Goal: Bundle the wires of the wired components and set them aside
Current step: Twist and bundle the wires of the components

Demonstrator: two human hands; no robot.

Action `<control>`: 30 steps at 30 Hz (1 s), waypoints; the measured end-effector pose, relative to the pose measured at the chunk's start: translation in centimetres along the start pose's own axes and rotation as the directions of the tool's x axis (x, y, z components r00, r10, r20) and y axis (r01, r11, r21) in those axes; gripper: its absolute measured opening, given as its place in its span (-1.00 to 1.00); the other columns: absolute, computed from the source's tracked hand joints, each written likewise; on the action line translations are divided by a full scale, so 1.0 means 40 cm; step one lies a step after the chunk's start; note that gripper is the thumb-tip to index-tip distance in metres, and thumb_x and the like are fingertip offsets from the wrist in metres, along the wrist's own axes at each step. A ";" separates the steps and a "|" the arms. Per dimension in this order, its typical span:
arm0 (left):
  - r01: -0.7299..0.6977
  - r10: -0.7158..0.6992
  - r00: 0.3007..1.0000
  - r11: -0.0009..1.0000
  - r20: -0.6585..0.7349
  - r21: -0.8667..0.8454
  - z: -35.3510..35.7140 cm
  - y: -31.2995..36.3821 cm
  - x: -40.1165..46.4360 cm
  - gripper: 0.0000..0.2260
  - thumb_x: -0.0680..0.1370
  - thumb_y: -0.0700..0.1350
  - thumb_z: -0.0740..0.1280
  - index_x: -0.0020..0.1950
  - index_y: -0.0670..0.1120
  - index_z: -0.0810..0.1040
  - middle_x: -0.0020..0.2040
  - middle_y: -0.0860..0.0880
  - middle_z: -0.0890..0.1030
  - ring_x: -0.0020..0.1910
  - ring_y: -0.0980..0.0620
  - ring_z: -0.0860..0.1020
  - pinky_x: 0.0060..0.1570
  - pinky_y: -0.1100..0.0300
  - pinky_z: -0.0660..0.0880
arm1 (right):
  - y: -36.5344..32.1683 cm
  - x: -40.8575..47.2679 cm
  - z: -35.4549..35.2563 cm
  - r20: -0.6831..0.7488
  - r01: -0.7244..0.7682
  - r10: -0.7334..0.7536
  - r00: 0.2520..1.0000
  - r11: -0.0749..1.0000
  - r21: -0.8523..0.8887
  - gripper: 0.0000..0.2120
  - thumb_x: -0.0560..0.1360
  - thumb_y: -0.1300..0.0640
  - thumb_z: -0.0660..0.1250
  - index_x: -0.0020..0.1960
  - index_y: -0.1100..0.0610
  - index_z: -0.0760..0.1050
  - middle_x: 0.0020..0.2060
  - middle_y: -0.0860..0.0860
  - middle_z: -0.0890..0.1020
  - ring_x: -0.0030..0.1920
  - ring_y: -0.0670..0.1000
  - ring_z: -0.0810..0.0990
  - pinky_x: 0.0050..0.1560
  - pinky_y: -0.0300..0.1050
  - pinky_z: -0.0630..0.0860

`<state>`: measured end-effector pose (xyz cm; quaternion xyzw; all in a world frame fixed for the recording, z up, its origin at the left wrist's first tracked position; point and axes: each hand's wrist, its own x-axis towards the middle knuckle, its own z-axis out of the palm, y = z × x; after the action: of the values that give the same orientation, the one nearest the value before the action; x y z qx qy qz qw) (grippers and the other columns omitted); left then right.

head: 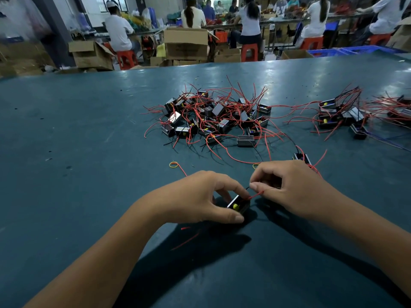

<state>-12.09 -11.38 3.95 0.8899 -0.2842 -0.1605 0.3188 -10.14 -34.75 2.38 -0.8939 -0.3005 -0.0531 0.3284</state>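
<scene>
My left hand (pixel 200 196) grips a small black box component (pixel 239 205) with a yellow part, thumb below and fingers above it. Red and black wires (pixel 255 195) run from the box to my right hand (pixel 287 187), which pinches them between thumb and fingers just right of the box. A large pile of the same components (pixel 213 116) with tangled red wires lies in the middle of the table. A second group (pixel 342 116) lies at the right. One single component (pixel 301 157) sits just behind my right hand.
A yellow rubber band (pixel 174 164) lies on the dark green table (pixel 77 130) behind my left hand. Loose red wire bits (pixel 186 240) lie under my left wrist. Beyond the table's far edge are cardboard boxes (pixel 186 43), red stools and seated people.
</scene>
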 end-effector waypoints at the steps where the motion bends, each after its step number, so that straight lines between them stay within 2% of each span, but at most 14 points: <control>1: -0.015 0.015 1.000 0.997 -0.007 0.075 0.004 0.002 0.000 -0.63 0.47 0.09 0.51 0.26 0.18 0.56 0.13 0.16 0.60 0.09 0.23 0.56 0.10 0.22 0.52 | 0.000 0.001 -0.002 0.008 -0.001 0.001 1.000 1.000 -0.004 -0.89 0.49 0.12 0.44 -0.20 -0.01 0.58 -0.43 -0.09 0.58 -0.39 -0.14 0.48 -0.34 -0.37 0.34; 4: -0.043 0.048 0.999 0.966 -0.010 0.256 0.014 0.009 0.007 -0.57 0.47 0.02 0.52 0.30 0.12 0.52 0.15 0.15 0.56 0.09 0.22 0.53 0.15 0.14 0.48 | 0.010 0.008 -0.032 -0.050 -0.013 0.013 0.999 1.000 0.002 -0.96 0.50 0.11 0.43 -0.11 -0.01 0.60 -0.38 -0.06 0.60 -0.38 -0.12 0.49 -0.32 -0.32 0.39; 7: -0.023 0.022 1.000 0.933 0.007 0.359 -0.002 0.003 0.008 -0.56 0.51 -0.09 0.46 0.37 0.13 0.51 0.25 0.15 0.55 0.21 0.12 0.51 0.23 0.06 0.44 | 0.045 0.020 -0.102 -0.337 -0.078 0.080 0.938 0.997 0.021 -0.95 0.53 0.11 0.37 -0.07 -0.01 0.60 -0.36 -0.06 0.61 -0.38 -0.10 0.51 -0.29 -0.22 0.44; 9: -0.023 0.019 1.000 0.921 0.015 0.390 -0.021 -0.005 0.004 -0.54 0.53 -0.15 0.42 0.40 0.15 0.51 0.31 0.18 0.55 0.27 0.13 0.49 0.30 0.08 0.39 | 0.067 0.026 -0.135 -0.439 -0.135 0.152 0.885 0.988 0.069 -0.91 0.55 0.14 0.34 -0.07 0.00 0.60 -0.34 -0.06 0.64 -0.31 0.00 0.60 -0.22 -0.05 0.55; 11: -0.023 0.015 1.000 0.903 0.021 0.429 -0.035 -0.011 -0.002 -0.51 0.54 -0.19 0.40 0.42 0.19 0.49 0.34 0.22 0.53 0.31 0.18 0.45 0.33 0.14 0.35 | 0.076 0.028 -0.132 -0.397 -0.179 0.195 0.897 0.981 0.076 -0.91 0.55 0.15 0.34 -0.08 0.00 0.59 -0.32 -0.07 0.66 -0.27 0.02 0.63 -0.16 -0.01 0.59; 13: -0.029 0.022 1.000 0.901 0.021 0.433 -0.042 -0.017 -0.007 -0.50 0.54 -0.16 0.41 0.43 0.20 0.48 0.36 0.25 0.51 0.33 0.24 0.42 0.35 0.24 0.31 | 0.068 0.024 -0.104 -0.326 -0.193 0.189 0.926 0.981 0.019 -0.93 0.52 0.12 0.38 -0.13 -0.02 0.58 -0.31 -0.11 0.65 -0.28 -0.13 0.60 -0.18 -0.32 0.52; 14: -0.030 0.026 1.000 0.904 0.014 0.427 -0.043 -0.020 -0.009 -0.51 0.53 -0.11 0.43 0.43 0.19 0.48 0.37 0.25 0.50 0.34 0.26 0.41 0.36 0.29 0.29 | 0.061 0.023 -0.088 -0.305 -0.191 0.174 0.936 0.981 -0.026 -0.95 0.50 0.10 0.41 -0.13 -0.02 0.57 -0.30 -0.12 0.64 -0.27 -0.16 0.58 -0.21 -0.41 0.45; 16: -0.024 0.031 1.000 0.901 -0.007 0.432 -0.043 -0.020 -0.011 -0.53 0.53 0.01 0.45 0.43 0.18 0.48 0.40 0.24 0.48 0.36 0.24 0.39 0.38 0.25 0.28 | 0.051 0.020 -0.058 -0.284 -0.182 0.145 0.948 0.977 -0.109 -0.90 0.47 0.04 0.45 -0.09 0.04 0.58 -0.26 -0.12 0.62 -0.25 -0.13 0.57 -0.17 -0.35 0.45; 19: 0.003 0.043 0.996 0.856 -0.076 0.517 -0.034 -0.008 -0.007 -0.54 0.52 0.10 0.44 0.41 0.18 0.47 0.34 0.19 0.46 0.31 0.16 0.39 0.34 0.12 0.30 | 0.045 0.025 -0.028 -0.307 -0.193 0.125 0.943 0.960 -0.202 -0.80 0.46 0.01 0.46 -0.01 0.10 0.58 -0.20 -0.07 0.60 -0.20 -0.01 0.55 -0.05 -0.06 0.51; 21: -0.007 0.083 0.989 0.851 -0.122 0.526 -0.021 0.005 -0.004 -0.56 0.51 0.14 0.44 0.37 0.17 0.49 0.25 0.18 0.45 0.21 0.18 0.38 0.26 0.27 0.31 | 0.045 0.030 -0.019 -0.325 -0.205 0.132 0.936 0.958 -0.201 -0.79 0.46 0.01 0.47 0.00 0.11 0.59 -0.20 -0.07 0.60 -0.20 -0.01 0.55 -0.04 -0.02 0.52; 23: -0.003 0.086 0.983 0.887 -0.159 0.463 -0.005 0.023 -0.003 -0.60 0.52 0.18 0.40 0.34 0.15 0.49 0.18 0.18 0.44 0.03 0.28 0.32 0.07 0.47 0.27 | 0.048 0.033 -0.013 -0.326 -0.220 0.152 0.933 0.958 -0.182 -0.81 0.45 0.02 0.47 -0.02 0.10 0.59 -0.23 -0.10 0.60 -0.23 -0.04 0.55 -0.06 -0.06 0.52; 25: 0.032 0.062 0.978 0.899 -0.199 0.437 0.012 0.039 0.002 -0.63 0.55 0.19 0.35 0.33 0.14 0.48 0.18 0.18 0.46 0.00 0.26 0.33 -0.01 0.42 0.31 | 0.051 0.035 -0.009 -0.315 -0.226 0.169 0.934 0.962 -0.152 -0.84 0.44 0.04 0.48 -0.05 0.07 0.59 -0.29 -0.17 0.57 -0.27 -0.12 0.55 -0.12 -0.15 0.50; 27: 0.073 0.030 0.973 0.903 -0.231 0.424 0.030 0.052 0.008 -0.64 0.58 0.16 0.33 0.35 0.12 0.46 0.21 0.16 0.46 0.12 0.18 0.42 0.13 0.24 0.38 | 0.053 0.036 -0.005 -0.314 -0.225 0.177 0.933 0.967 -0.123 -0.88 0.44 0.06 0.49 -0.08 0.05 0.58 -0.34 -0.21 0.56 -0.29 -0.21 0.54 -0.17 -0.25 0.46; 30: 0.099 0.008 0.969 0.903 -0.247 0.418 0.050 0.065 0.013 -0.64 0.60 0.13 0.30 0.38 0.12 0.41 0.25 0.15 0.46 0.18 0.12 0.44 0.20 0.17 0.38 | 0.053 0.037 -0.002 -0.329 -0.204 0.176 0.928 0.977 -0.054 -0.89 0.45 0.10 0.49 -0.08 0.06 0.58 -0.33 -0.18 0.58 -0.29 -0.17 0.55 -0.24 -0.42 0.41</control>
<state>-13.67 -14.31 4.11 0.9573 -0.2503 0.0082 0.1446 -7.73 -35.33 1.70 -0.9115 -0.1522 -0.1792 0.3374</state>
